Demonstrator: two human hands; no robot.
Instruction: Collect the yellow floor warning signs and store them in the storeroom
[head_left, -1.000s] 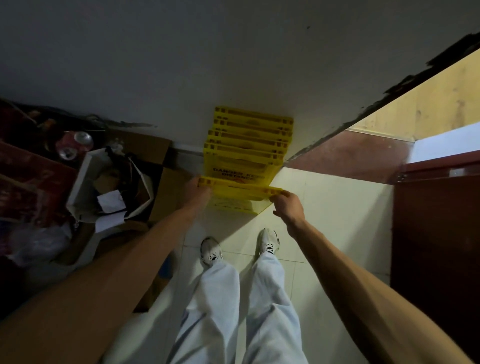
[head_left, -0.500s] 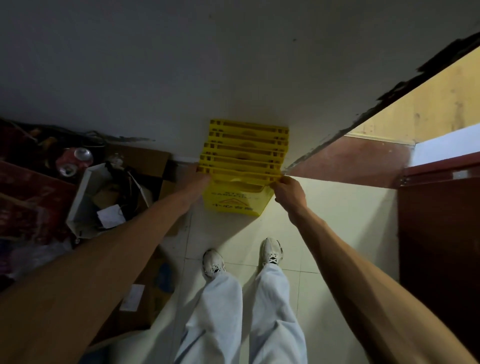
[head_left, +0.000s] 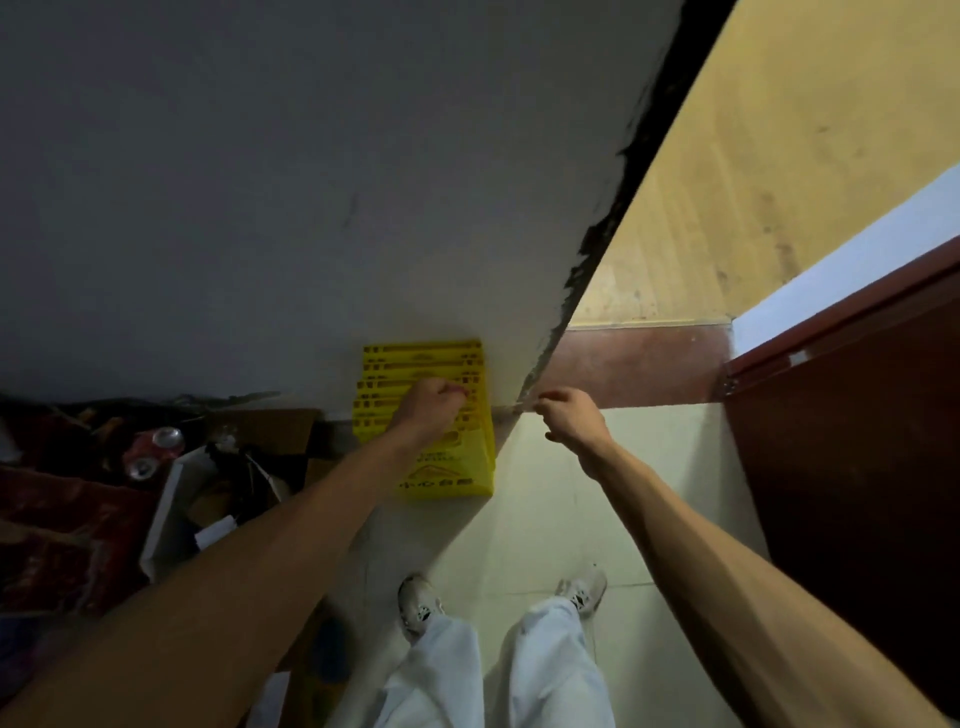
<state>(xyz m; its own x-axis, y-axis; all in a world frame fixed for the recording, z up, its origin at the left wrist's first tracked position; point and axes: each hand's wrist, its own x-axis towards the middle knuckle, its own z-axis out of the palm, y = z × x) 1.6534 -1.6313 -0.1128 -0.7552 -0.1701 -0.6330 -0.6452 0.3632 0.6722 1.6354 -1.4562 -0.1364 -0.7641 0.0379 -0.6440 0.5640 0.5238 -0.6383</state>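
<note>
— Leaning the yellow floor warning signs (head_left: 423, 400) against the wall (head_left: 311, 208) keeps them folded and out of the walkway; you have them stacked upright beside the doorway corner, bases on the tiled floor (head_left: 571, 493).

— And your hands?

— Your left hand (head_left: 431, 410) rests curled on the top edges of the stack, likely steadying it; whether it grips a sign I cannot tell; your right hand (head_left: 569, 421) hovers just beside, off the signs, fingers loosely curled around nothing.

— Anything near?

— Cluttered boxes (head_left: 208, 493) sit to your left; the signs stand apart from them.
</note>
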